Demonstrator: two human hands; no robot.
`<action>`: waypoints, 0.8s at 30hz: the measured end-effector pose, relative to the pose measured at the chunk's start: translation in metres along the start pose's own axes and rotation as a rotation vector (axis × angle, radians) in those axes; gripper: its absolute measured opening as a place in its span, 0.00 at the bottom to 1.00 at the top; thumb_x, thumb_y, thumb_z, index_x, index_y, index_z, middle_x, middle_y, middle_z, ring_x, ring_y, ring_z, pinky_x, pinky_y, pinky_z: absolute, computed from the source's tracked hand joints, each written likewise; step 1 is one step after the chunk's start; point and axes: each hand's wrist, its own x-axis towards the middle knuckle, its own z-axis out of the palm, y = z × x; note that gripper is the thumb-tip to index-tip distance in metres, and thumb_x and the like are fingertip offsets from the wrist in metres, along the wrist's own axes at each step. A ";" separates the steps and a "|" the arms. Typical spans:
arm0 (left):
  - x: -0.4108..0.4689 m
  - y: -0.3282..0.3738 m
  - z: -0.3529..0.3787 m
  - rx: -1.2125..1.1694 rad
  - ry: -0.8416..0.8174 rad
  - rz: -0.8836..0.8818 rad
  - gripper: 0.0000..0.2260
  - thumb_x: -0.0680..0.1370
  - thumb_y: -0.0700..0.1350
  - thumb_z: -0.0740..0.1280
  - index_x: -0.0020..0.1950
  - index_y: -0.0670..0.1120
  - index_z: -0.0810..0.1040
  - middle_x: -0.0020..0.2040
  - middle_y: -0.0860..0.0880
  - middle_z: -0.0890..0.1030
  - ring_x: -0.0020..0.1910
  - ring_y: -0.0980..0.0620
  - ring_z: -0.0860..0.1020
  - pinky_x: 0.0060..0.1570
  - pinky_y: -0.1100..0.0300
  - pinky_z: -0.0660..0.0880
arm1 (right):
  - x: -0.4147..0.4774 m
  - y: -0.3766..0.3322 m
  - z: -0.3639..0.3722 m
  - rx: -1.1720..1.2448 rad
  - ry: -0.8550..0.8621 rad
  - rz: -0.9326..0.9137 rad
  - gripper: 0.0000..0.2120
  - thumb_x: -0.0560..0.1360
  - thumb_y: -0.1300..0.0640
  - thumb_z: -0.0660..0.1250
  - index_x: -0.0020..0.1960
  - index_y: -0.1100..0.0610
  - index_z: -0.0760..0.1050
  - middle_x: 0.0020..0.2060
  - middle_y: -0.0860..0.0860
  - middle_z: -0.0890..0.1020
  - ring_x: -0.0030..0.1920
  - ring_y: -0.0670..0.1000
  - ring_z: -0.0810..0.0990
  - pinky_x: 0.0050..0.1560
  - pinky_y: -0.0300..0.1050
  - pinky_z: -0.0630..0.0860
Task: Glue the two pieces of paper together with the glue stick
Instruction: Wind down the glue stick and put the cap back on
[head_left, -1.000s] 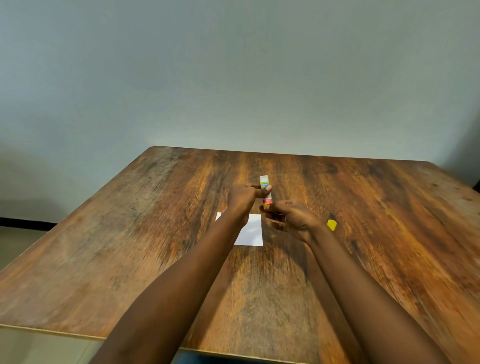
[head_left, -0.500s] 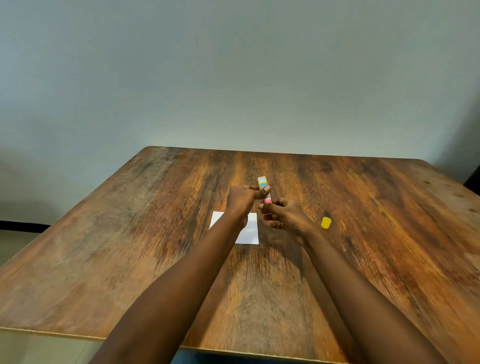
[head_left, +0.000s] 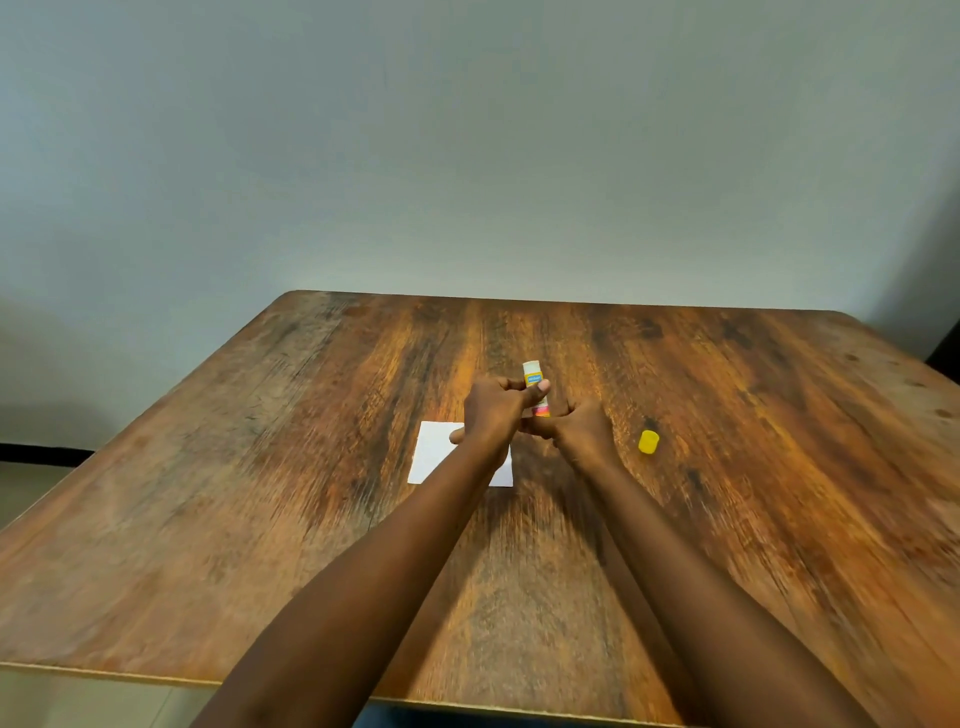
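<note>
From the head camera, the left hand grips the small white cylindrical glue stick upright above the brown wooden table, thumb pressed across its label. Since half a second ago the right hand has rolled back-up and closed in against the stick's pink base; blur hides whether its fingers clasp it. The white rectangular sheet of paper and small yellow plastic cap lie unmoved on the table.
</note>
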 end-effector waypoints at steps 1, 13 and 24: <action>0.000 -0.001 0.001 -0.016 -0.015 -0.002 0.12 0.71 0.46 0.73 0.50 0.40 0.83 0.47 0.42 0.85 0.40 0.52 0.81 0.45 0.57 0.78 | 0.000 0.001 -0.002 -0.005 -0.006 -0.021 0.14 0.61 0.54 0.79 0.35 0.61 0.75 0.28 0.52 0.76 0.30 0.49 0.73 0.32 0.42 0.66; 0.001 -0.012 0.010 -0.080 -0.155 -0.031 0.14 0.77 0.43 0.66 0.62 0.40 0.75 0.56 0.43 0.80 0.50 0.51 0.77 0.47 0.61 0.74 | 0.024 0.036 -0.073 -0.870 0.048 -0.114 0.16 0.77 0.64 0.62 0.64 0.59 0.73 0.58 0.59 0.78 0.56 0.58 0.77 0.56 0.56 0.77; -0.008 -0.008 0.008 -0.052 -0.294 0.005 0.16 0.82 0.45 0.56 0.68 0.44 0.69 0.59 0.42 0.77 0.46 0.57 0.76 0.34 0.72 0.73 | 0.024 0.040 -0.073 -0.752 0.110 0.036 0.12 0.79 0.62 0.53 0.48 0.60 0.76 0.44 0.58 0.79 0.43 0.55 0.78 0.48 0.56 0.78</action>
